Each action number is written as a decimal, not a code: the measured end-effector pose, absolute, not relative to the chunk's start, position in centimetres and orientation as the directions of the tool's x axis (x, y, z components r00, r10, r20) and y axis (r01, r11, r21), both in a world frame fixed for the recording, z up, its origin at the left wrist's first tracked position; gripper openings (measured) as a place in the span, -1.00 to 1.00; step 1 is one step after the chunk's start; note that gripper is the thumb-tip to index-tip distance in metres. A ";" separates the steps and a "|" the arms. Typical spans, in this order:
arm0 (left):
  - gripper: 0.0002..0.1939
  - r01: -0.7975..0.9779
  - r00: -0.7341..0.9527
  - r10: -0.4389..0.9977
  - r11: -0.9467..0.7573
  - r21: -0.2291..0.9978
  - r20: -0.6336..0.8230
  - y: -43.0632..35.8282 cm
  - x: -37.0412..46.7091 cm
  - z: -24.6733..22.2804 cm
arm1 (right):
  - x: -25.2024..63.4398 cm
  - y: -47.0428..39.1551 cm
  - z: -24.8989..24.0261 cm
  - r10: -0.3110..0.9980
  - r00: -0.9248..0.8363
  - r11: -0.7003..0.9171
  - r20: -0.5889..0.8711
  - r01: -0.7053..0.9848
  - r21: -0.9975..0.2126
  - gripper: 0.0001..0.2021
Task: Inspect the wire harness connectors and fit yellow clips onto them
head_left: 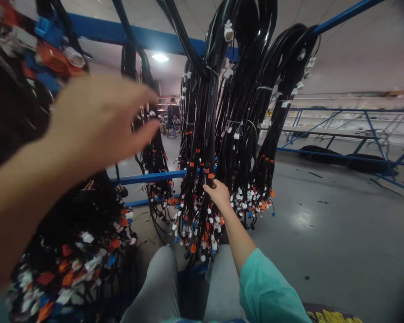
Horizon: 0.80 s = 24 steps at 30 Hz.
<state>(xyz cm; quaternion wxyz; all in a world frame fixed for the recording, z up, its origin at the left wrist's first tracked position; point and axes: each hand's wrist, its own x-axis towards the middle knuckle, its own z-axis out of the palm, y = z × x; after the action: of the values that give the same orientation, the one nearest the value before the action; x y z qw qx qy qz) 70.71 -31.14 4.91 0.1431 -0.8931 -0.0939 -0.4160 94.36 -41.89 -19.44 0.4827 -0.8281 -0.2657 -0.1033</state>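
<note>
Thick bundles of black cable [244, 85] hang in loops, with white, orange and blue connectors [205, 226] clustered at their lower ends. My right hand [218, 193] is at the lower part of the middle bundle, just below its orange bands, thumb and fingers closed around something I cannot make out. Large and blurred, my left hand [101, 116] is raised near the camera at the left, thumb and fingers apart, nothing between them. Behind and below it hangs another dark bundle [84, 220] with many connectors.
A blue metal rack [151, 176] carries the bundles. At the right, a blue-framed table [333, 131] has black coils [319, 154] beneath it. Shelves [353, 102] line the back wall. Dark scraps lie on the grey floor [326, 215].
</note>
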 end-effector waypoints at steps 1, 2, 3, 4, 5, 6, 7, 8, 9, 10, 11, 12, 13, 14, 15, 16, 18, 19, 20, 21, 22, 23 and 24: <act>-0.32 0.287 0.674 0.022 -0.929 -0.234 0.738 -32.1 70.4 3.9 | 94.2 -41.9 -19.4 0.347 0.830 -0.391 0.436 0.551 -0.737 -0.77; -0.29 0.273 0.719 0.013 -0.925 -0.265 0.695 -32.9 70.1 2.6 | 94.1 -42.0 -19.4 0.350 0.824 -0.392 0.446 0.561 -0.729 -0.76; -0.33 0.242 0.764 0.022 -0.936 -0.255 0.645 -33.4 70.0 1.3 | 93.9 -42.0 -19.3 0.349 0.820 -0.394 0.454 0.567 -0.723 -0.75; -0.40 0.202 0.801 0.052 -0.961 -0.187 0.596 -33.5 69.9 -0.2 | 93.7 -42.0 -19.3 0.347 0.817 -0.400 0.460 0.572 -0.716 -0.74; -0.49 0.162 0.832 0.085 -0.982 -0.093 0.549 -33.5 70.1 -1.9 | 93.6 -41.9 -19.2 0.346 0.815 -0.408 0.464 0.576 -0.708 -0.74; -0.58 0.128 0.852 0.121 -0.992 0.022 0.509 -33.1 70.4 -3.7 | 93.4 -41.9 -19.2 0.349 0.813 -0.412 0.466 0.580 -0.702 -0.74; -0.64 0.107 0.870 0.166 -0.983 0.151 0.465 -32.6 70.9 -5.8 | 93.3 -41.9 -19.1 0.356 0.810 -0.410 0.467 0.584 -0.700 -0.74; -0.67 0.089 0.881 0.210 -0.954 0.286 0.425 -32.1 71.6 -8.0 | 93.2 -41.9 -19.1 0.366 0.807 -0.398 0.464 0.586 -0.705 -0.76; -0.69 0.077 0.895 0.247 -0.906 0.416 0.372 -31.5 72.5 -10.6 | 93.1 -41.9 -19.0 0.380 0.805 -0.372 0.455 0.583 -0.722 -0.77; -0.70 0.075 0.909 0.278 -0.843 0.533 0.310 -31.1 73.4 -13.3 | 93.0 -41.9 -19.0 0.398 0.808 -0.329 0.435 0.568 -0.754 -0.78; -0.68 0.109 0.913 0.326 -0.775 0.622 0.247 -30.8 74.2 -16.1 | 92.9 -41.9 -18.9 0.422 0.813 -0.270 0.402 0.536 -0.800 -0.80; -0.62 0.135 0.902 0.374 -0.718 0.682 0.215 -30.8 75.0 -18.9 | 92.8 -42.0 -18.8 0.453 0.818 -0.199 0.356 0.481 -0.854 -0.81; -0.56 0.144 0.904 0.389 -0.670 0.728 0.179 -31.0 75.7 -21.5 | 92.7 -42.1 -18.7 0.491 0.818 -0.127 0.300 0.407 -0.905 -0.81; -0.52 0.140 0.916 0.377 -0.623 0.770 0.138 -31.4 76.2 -23.9 | 92.5 -42.3 -18.6 0.533 0.810 -0.061 0.244 0.325 -0.944 -0.79; -0.49 0.121 0.938 0.331 -0.590 0.798 0.103 -31.8 76.5 -25.8 | 92.4 -42.4 -18.5 0.576 0.793 -0.007 0.197 0.246 -0.969 -0.77; -0.43 0.105 0.938 0.328 -0.573 0.813 0.110 -32.4 76.6 -27.4 | 92.3 -42.6 -18.5 0.616 0.771 0.033 0.162 0.180 -0.983 -0.75; -0.45 0.128 0.918 0.377 -0.573 0.810 0.122 -33.3 76.6 -29.2 | 92.0 -42.8 -18.7 0.676 0.723 0.099 0.140 0.100 -0.990 -0.69; -0.50 0.149 0.903 0.410 -0.575 0.804 0.126 -33.5 76.5 -29.6 | 91.7 -42.8 -19.1 0.700 0.700 0.129 0.145 0.075 -0.989 -0.65; -0.56 0.170 0.892 0.435 -0.575 0.800 0.123 -33.6 76.3 -29.7 | 91.4 -42.8 -19.7 0.722 0.674 0.156 0.154 0.058 -0.986 -0.61; -0.61 0.182 0.886 0.448 -0.571 0.801 0.118 -33.5 76.2 -29.7 | 91.1 -42.8 -20.4 0.742 0.649 0.179 0.168 0.050 -0.983 -0.58; -0.64 0.183 0.886 0.450 -0.565 0.804 0.114 -33.3 76.0 -29.5 | 90.7 -42.7 -21.3 0.758 0.624 0.194 0.188 0.059 -0.979 -0.55; -0.67 0.181 0.886 0.449 -0.561 0.808 0.114 -33.1 75.8 -29.3 | 90.2 -42.7 -22.2 0.769 0.604 0.201 0.211 0.085 -0.976 -0.52; -0.69 0.172 0.889 0.443 -0.555 0.814 0.114 -32.8 75.6 -29.1 | 89.8 -42.7 -23.1 0.772 0.590 0.202 0.234 0.121 -0.972 -0.51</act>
<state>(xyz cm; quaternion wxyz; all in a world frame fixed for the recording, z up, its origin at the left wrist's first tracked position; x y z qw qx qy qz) 75.58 -32.79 -29.10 -0.4370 -0.8681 -0.1772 -0.1549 89.80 -42.69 -23.11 0.6743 -0.5834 -0.3828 0.2416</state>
